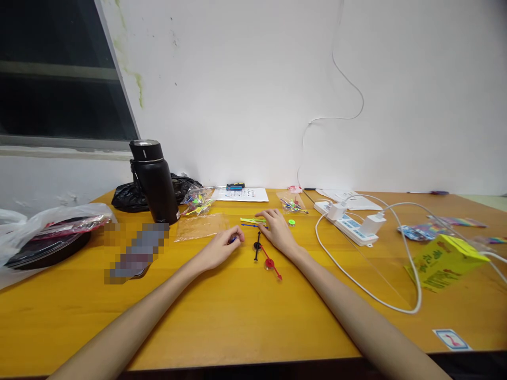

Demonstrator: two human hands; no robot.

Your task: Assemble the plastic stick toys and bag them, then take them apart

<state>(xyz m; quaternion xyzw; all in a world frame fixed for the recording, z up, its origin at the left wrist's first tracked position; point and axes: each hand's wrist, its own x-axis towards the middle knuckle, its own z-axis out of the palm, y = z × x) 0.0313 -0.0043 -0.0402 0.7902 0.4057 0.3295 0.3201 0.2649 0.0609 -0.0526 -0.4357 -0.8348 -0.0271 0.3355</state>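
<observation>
My left hand [222,249] is closed with its fingers curled round a small blue piece [233,239], mostly hidden by the fingers. My right hand [278,230] lies low over the table, fingers apart and bent. Its fingertips are at the yellow-green arrow pointers [249,219] and a blue arrow pointer [249,225]; whether they touch is unclear. Between my hands lies a black arrow pointer [257,246] with a round hub. Closer to me is a red arrow pointer [270,263]. A small green disc [292,222] rests right of my right hand.
Behind my hands are bags of coloured pointers [198,202] [292,203], paper [247,195] and a screwdriver [236,186]. A black bottle [152,182] and phone [140,250] stand and lie left. Right are a power strip [352,227], white cable [372,302] and yellow box [447,264].
</observation>
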